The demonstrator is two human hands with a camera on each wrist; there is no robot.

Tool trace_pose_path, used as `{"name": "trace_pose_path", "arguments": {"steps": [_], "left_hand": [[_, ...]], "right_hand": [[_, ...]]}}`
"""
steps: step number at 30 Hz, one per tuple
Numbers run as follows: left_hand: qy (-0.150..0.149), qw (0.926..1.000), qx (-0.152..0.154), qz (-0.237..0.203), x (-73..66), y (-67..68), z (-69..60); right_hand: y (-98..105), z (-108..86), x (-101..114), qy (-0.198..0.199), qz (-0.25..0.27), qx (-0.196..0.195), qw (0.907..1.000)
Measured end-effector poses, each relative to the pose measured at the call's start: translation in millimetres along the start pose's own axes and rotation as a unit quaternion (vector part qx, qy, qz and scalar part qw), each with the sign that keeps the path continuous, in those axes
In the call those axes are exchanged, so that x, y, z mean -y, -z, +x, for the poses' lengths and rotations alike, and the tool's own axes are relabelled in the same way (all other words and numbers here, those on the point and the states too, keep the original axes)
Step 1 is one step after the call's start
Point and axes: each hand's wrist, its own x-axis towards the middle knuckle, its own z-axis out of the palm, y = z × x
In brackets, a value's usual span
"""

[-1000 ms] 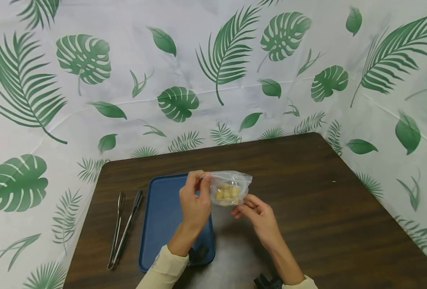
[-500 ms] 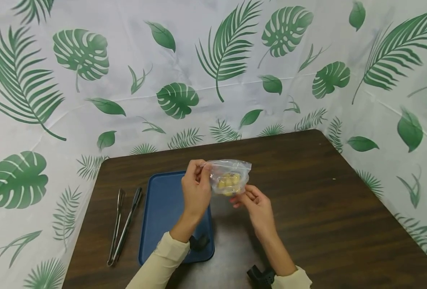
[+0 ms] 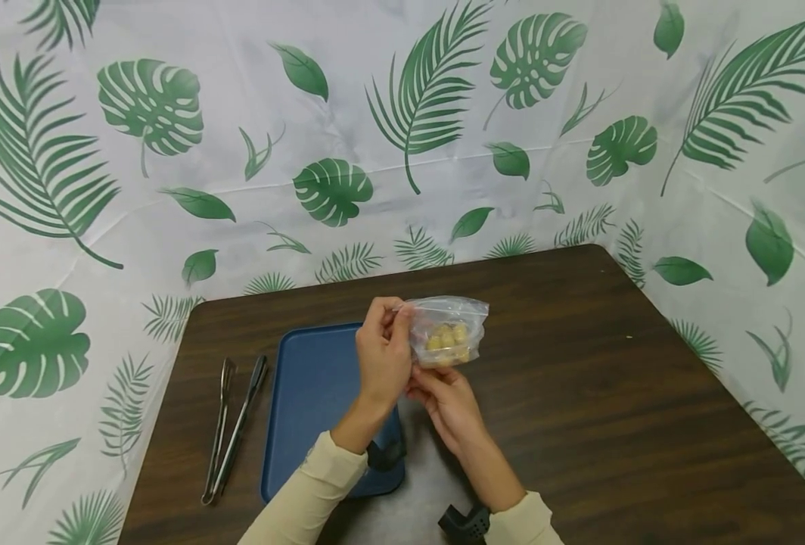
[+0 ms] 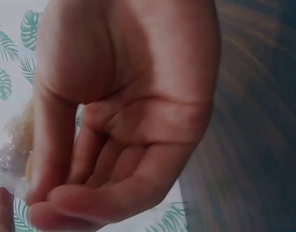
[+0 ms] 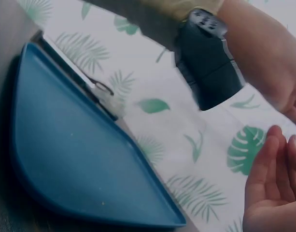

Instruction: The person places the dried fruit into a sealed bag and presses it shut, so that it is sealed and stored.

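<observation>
A clear zip bag (image 3: 449,309) hangs above the table, holding several small yellowish, rounded pieces (image 3: 446,337). My left hand (image 3: 383,356) pinches the bag's upper left corner between thumb and fingers. Just beneath it, my right hand (image 3: 452,405) holds the bag's lower left edge with its fingertips. In the left wrist view, the left hand (image 4: 128,121) has curled fingers meeting the thumb, with part of the bag (image 4: 15,145) at the left. The right wrist view shows the right hand (image 5: 273,193) with fingertips and thumb close together; the bag lies outside that view.
A blue tray (image 3: 307,409) lies on the dark wooden table (image 3: 579,393), partly below my left forearm. Metal tongs (image 3: 228,431) with dark handle parts rest to the tray's left. A leaf-patterned white sheet (image 3: 239,151) covers the walls behind.
The bag and my left hand have shifted slightly right and up. My right hand has moved left, from the bag's lower right part to its lower left.
</observation>
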Motion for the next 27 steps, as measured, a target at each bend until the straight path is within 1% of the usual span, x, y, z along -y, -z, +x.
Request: {"name": "trace_pose_path", "arguments": {"steps": [5, 8, 11, 15, 21, 27], "left_hand": [[-0.028, 0.9994, 0.010, 0.015, -3.0, 1.4, 7.0], [-0.042, 0.9989, 0.010, 0.018, -4.8, 2.1, 12.1], [-0.046, 0.9987, 0.006, 0.019, -5.9, 3.0, 15.8], [-0.042, 0.9990, 0.004, 0.015, -6.0, 4.3, 17.9], [-0.045, 0.9990, 0.004, 0.007, -6.9, 5.4, 22.6], [-0.042, 0.9991, 0.012, -0.004, -9.8, 3.6, 25.7]], "right_hand": [[1.9, 0.2, -5.6, 0.003, -0.031, -0.045, 0.9985], [4.4, -0.2, -9.7, 0.004, -0.050, -0.059, 0.9970], [6.9, -0.2, -12.6, 0.010, -0.064, -0.060, 0.9961], [10.5, -0.4, -15.1, 0.016, -0.080, -0.056, 0.9951], [15.4, -1.4, -19.6, 0.023, -0.096, -0.058, 0.9935], [16.8, -3.3, -23.2, 0.031, -0.107, -0.055, 0.9923]]}}
